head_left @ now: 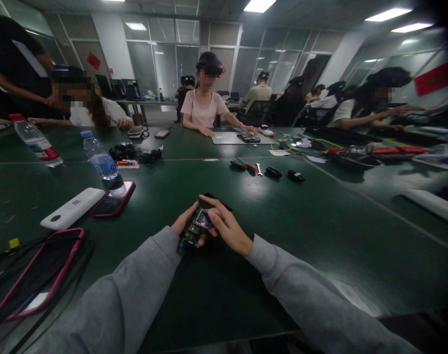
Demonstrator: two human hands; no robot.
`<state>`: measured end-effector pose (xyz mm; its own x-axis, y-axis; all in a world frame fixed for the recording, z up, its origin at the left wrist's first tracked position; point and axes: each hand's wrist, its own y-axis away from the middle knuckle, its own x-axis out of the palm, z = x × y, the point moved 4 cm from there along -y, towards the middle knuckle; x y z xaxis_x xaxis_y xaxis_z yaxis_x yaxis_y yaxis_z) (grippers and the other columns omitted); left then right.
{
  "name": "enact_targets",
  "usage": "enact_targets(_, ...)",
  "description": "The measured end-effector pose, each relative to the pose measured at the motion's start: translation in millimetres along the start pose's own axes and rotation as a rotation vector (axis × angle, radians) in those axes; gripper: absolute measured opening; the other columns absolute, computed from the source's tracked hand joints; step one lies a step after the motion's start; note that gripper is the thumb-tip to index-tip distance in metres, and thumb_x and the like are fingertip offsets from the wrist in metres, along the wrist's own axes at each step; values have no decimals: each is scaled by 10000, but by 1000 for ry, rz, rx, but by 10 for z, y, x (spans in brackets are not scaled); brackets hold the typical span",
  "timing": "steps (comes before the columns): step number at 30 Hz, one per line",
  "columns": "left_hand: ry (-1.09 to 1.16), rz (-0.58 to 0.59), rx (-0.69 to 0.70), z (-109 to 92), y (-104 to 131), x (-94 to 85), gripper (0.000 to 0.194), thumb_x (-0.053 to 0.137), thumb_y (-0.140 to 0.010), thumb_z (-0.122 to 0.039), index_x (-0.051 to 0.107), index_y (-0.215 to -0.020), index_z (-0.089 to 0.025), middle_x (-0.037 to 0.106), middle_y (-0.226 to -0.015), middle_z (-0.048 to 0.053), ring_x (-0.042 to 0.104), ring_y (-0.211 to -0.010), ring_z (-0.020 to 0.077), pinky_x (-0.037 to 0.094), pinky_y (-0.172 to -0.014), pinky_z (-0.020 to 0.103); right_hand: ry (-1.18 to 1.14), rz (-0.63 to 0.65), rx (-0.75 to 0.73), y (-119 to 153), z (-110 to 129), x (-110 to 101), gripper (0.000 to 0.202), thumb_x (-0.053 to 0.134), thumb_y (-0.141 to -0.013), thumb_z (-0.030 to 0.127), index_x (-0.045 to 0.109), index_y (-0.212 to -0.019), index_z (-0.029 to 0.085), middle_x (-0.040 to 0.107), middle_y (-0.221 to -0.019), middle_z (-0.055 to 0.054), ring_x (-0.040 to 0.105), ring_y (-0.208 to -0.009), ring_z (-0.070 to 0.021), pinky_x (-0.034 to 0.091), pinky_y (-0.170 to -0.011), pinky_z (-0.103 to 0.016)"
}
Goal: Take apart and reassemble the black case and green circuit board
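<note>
A small circuit board (193, 231) with green parts and a little grey screen (202, 219) is held above the dark green table (224, 305). My left hand (187, 220) wraps round its left side, with fingertips showing beneath its lower right edge. Over the top and right of the board lies my right hand (227, 227), its thumb and fingers on or near the screen. A black piece (224, 202) shows just behind my right fingers; whether it is attached to the board cannot be made out.
At the left are two phones (113, 198) (41, 278), a white power bank (72, 209), cables and two bottles (100, 156) (37, 141). Tools and black parts (273, 172) lie beyond my hands. Across the table a person (205, 105) touches a device on a white mat (224, 138).
</note>
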<state>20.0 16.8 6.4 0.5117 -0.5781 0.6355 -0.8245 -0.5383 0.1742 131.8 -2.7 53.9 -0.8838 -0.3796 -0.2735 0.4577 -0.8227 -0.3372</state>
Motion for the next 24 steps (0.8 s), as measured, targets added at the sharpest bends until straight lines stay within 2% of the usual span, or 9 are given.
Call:
enact_targets(3, 29, -27, 76, -44, 6, 5, 703, 266, -824, -625, 640, -789, -32, 589, -481, 106, 553, -369, 164, 396, -348, 234, -34, -88, -3, -13, -3, -25, 481, 381, -931, 399, 295, -1363, 205, 537, -757, 9, 498, -591, -73, 438, -619, -223)
enact_targets(5, 89, -91, 157, -84, 20, -14, 655, 283, -838, -590, 627, -934, -40, 620, -552, 102, 555, -380, 161, 414, -369, 249, -66, -131, -6, -21, -16, -33, 488, 388, -928, 397, 284, -1359, 195, 531, -772, 2, 510, -629, -84, 438, -622, -227)
enact_targets(8, 193, -182, 279, -148, 52, -52, 586, 308, -854, -538, 523, -1183, -104, 651, -691, 98, 559, -405, 151, 435, -412, 270, -36, -209, -19, -23, -33, -60, 470, 401, -925, 375, 291, -1344, 194, 494, -728, 17, 485, -634, -88, 411, -590, -215)
enact_targets(10, 238, -229, 327, -181, 73, -77, 575, 318, -855, -530, 478, -1241, -134, 647, -712, 93, 550, -414, 143, 439, -429, 275, 24, -264, -35, -16, -38, -81, 449, 419, -919, 354, 311, -1325, 196, 487, -740, 15, 476, -644, -91, 398, -588, -215)
enact_targets(15, 352, -335, 472, -277, 154, -176, 541, 359, -845, -530, 494, -1220, -165, 634, -744, 79, 525, -443, 118, 442, -455, 269, 154, -329, -105, 21, 75, -103, 325, 465, -895, 284, 423, -1202, 185, 503, -816, -10, 494, -709, -107, 410, -652, -240)
enact_targets(19, 408, -379, 549, -342, 217, -285, 509, 416, -828, -523, 517, -1180, -170, 630, -776, 85, 544, -493, 124, 453, -478, 266, 161, -291, -182, 45, 364, -91, 143, 448, -894, 236, 551, -974, 177, 517, -842, -31, 502, -753, -121, 412, -681, -256)
enact_targets(24, 463, -423, 595, -377, 245, -413, 492, 465, -803, -528, 539, -1135, -173, 636, -865, 106, 599, -597, 157, 490, -554, 297, 77, -303, -280, 140, 719, -44, 137, 439, -889, 181, 557, -819, 182, 527, -839, -45, 520, -812, -155, 421, -732, -306)
